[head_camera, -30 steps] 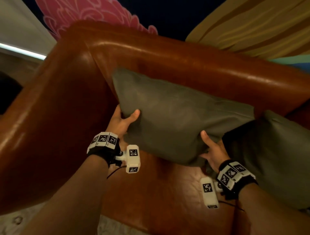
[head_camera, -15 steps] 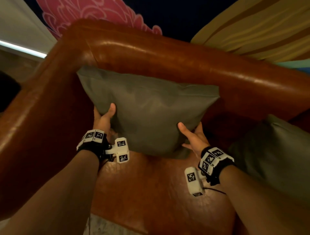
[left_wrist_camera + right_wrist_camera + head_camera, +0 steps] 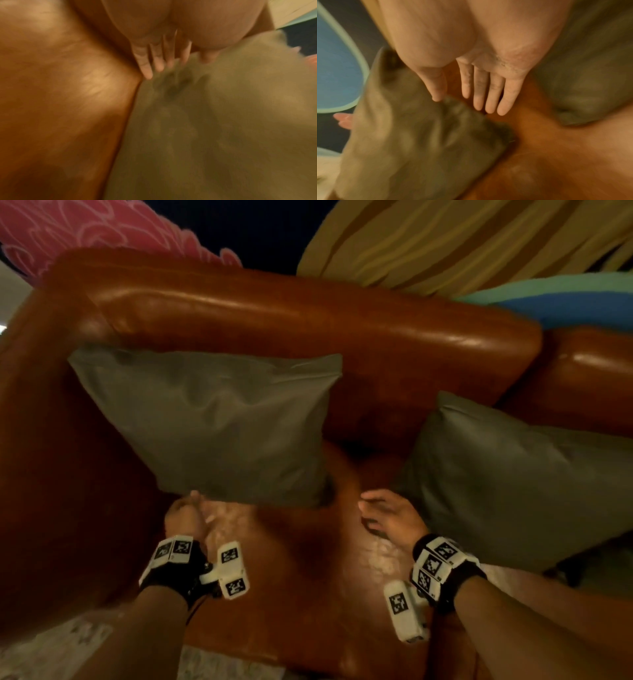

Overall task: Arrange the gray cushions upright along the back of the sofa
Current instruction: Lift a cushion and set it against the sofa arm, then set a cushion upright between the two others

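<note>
At the frame's centre left, a plain gray cushion (image 3: 219, 422) stood upright against the brown sofa (image 3: 308, 313) back. Left hand (image 3: 185, 517) and right hand (image 3: 394, 517) hovered below, fingers relaxed, holding nothing.

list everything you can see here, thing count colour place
gray cushions: 2, gray; the left cushion stands propped in the sofa's left corner against the backrest; the right cushion leans at the right, nearer the camera
sofa: 1, brown leather; fills the view, seat bare between the cushions
wall painting: 1, pink, yellow, teal and blue shapes on dark ground; behind the sofa
floor: pale, patterned; lower left
wrist cameras: 2, white with black markers; one on each wrist
left hand: 1; by the left cushion's lower edge, holding nothing, fingers straight
right hand: 1; over the seat between the cushions, fingers straight
</note>
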{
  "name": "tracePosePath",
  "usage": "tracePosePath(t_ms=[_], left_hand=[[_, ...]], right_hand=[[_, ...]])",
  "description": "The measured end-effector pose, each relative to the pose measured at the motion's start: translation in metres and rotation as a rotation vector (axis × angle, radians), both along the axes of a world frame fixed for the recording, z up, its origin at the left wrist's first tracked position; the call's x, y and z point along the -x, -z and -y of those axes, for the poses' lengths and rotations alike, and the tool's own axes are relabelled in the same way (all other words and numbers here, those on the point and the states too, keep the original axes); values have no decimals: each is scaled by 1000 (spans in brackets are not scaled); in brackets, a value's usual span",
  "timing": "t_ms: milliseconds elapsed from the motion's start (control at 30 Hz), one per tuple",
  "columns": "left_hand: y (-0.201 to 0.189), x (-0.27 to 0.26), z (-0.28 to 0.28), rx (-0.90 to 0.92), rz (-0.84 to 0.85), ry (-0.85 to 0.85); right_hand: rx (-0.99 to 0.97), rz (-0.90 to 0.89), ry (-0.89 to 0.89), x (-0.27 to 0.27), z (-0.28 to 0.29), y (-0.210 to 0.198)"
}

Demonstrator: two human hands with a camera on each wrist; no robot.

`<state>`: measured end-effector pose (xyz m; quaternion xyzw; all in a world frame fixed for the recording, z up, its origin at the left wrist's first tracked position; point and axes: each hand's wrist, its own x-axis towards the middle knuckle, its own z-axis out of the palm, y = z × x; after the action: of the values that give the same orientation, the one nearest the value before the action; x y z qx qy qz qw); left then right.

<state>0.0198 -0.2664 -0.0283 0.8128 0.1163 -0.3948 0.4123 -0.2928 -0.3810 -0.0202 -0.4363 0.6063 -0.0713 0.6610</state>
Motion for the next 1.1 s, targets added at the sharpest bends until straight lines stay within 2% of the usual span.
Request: tracePosePath(t_ms=[67, 100, 233, 300, 400, 433, 500, 600, 700, 767, 867, 967, 1100], left_hand=[[1, 48, 9, 27, -238, 134], [-2, 76, 16, 50, -287, 198], [-15, 200, 69, 79, -202, 510], [-27, 220, 90, 136, -154, 618], [-39, 276, 136, 243, -118, 696], [-42, 291, 150, 286, -122, 677], [-46, 311, 170, 405, -195, 598], [-49, 327, 181, 467, -264, 483], [-55, 329, 178, 498, -278, 476], [-55, 324, 173, 523, -272, 464], [-56, 314, 163, 558, -162, 420], [-47, 308, 158, 531, -106, 451], [-45, 314, 172, 505, -154, 510]], right_hand=[[18, -33, 50, 52, -5, 4], [20, -64, 92, 81, -5, 5], [57, -175, 267, 211, 7, -6], [128, -257, 302, 233, 17, -12], [287, -428, 459, 298, 49, -39], [324, -443, 530, 317, 61, -43], [307, -356, 680, 342, 81, -42], [191, -88, 724, 350, 103, -36], [132, 62, 700, 337, 111, -36], [186, 93, 662, 330, 108, -38], [246, 137, 598, 322, 98, -43], [267, 125, 570, 323, 92, -37], [262, 101, 610, 328, 96, -30]])
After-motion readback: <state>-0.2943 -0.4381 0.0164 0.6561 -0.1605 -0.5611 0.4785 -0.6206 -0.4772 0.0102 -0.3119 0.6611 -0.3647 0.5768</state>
